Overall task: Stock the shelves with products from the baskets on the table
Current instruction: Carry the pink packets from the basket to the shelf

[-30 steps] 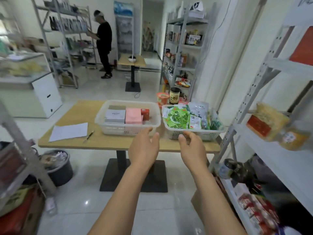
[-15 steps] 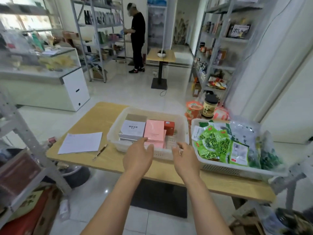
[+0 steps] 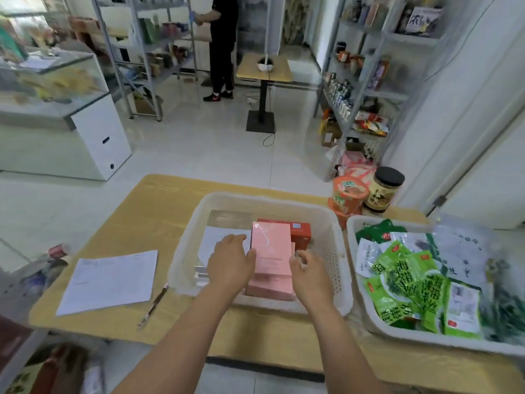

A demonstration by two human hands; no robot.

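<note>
Boxes [image 3: 271, 245] half hidden: left hand [image 3: 231, 260] released flat, right hand [image 3: 311, 273] grip unclear.

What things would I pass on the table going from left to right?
sheet of paper → pen → basket of boxes → basket of green packets

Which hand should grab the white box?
Probably the left hand: it hovers over the white box, while the right hand sits beyond the pink box, farther away.
</note>
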